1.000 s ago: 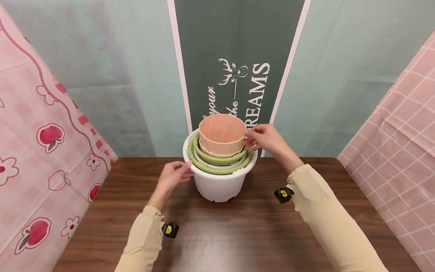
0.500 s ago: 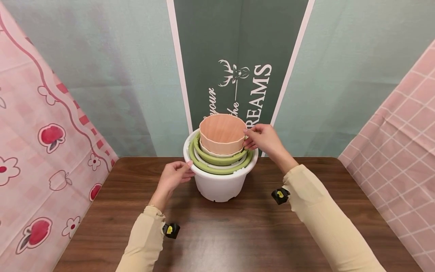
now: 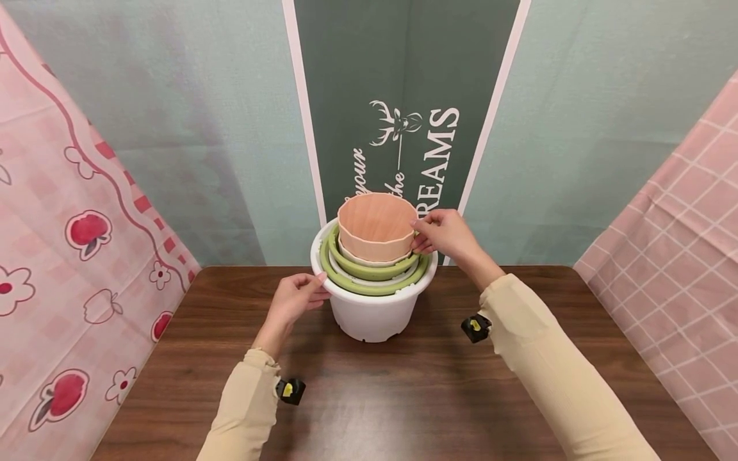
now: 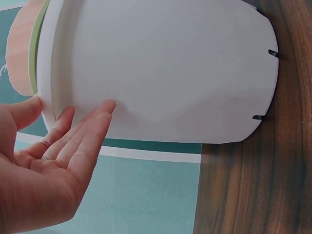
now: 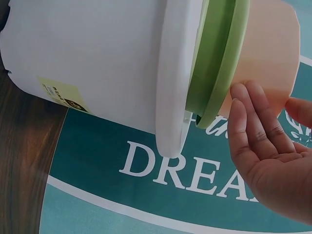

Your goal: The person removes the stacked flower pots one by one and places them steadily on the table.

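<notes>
A nested stack of flower pots stands upright on the table in the head view. The large white flower pot [image 3: 371,317] is outermost, with green and white pot rims [image 3: 369,274] inside it. Highest in the stack sits a peach flower pot [image 3: 375,250] with a wavy rim. My left hand [image 3: 293,298] pinches the white pot's rim at its left side, thumb on the lip and fingers against the wall [image 4: 156,73] in the left wrist view. At the right, my right hand [image 3: 446,237] holds the peach pot's rim, its fingertips [image 5: 253,87] against the pot's outside.
The stack is near the back edge of the brown wooden table [image 3: 369,397]. Behind it hangs a green cloth [image 3: 403,51] with white lettering and a deer head. Pink patterned cloths [image 3: 46,256] flank the table on both sides.
</notes>
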`<state>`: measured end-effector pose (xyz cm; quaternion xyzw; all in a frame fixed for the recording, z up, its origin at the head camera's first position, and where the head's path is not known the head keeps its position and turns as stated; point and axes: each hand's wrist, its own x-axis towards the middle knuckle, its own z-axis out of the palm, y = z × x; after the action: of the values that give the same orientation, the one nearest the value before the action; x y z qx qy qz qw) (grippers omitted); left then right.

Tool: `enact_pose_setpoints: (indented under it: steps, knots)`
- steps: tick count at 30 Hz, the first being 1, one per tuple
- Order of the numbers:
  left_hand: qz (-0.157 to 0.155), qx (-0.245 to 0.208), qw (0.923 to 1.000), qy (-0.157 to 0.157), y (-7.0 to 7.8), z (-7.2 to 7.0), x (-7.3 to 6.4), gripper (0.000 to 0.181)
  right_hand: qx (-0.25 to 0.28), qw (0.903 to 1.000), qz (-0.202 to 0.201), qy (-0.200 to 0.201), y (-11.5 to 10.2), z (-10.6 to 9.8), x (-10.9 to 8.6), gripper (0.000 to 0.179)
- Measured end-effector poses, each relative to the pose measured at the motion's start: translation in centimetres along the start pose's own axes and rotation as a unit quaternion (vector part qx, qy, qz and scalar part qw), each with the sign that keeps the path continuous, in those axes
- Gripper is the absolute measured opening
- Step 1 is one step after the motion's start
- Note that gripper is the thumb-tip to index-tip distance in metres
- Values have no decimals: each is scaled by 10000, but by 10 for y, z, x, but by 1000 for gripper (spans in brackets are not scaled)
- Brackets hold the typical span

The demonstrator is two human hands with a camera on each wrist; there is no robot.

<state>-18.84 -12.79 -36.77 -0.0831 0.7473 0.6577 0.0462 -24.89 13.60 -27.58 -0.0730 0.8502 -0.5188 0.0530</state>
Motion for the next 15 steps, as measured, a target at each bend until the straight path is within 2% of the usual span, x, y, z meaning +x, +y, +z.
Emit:
enact_pose_setpoints:
  steps: [7, 15]
  knots:
    - [-8, -19, 10000, -19, 0, -1, -1, 30, -47, 9999, 42, -83, -1, 1, 0, 25]
    - [20, -46, 10000, -41, -1, -3, -3, 30, 680, 9972, 234, -204, 0, 0, 1, 22]
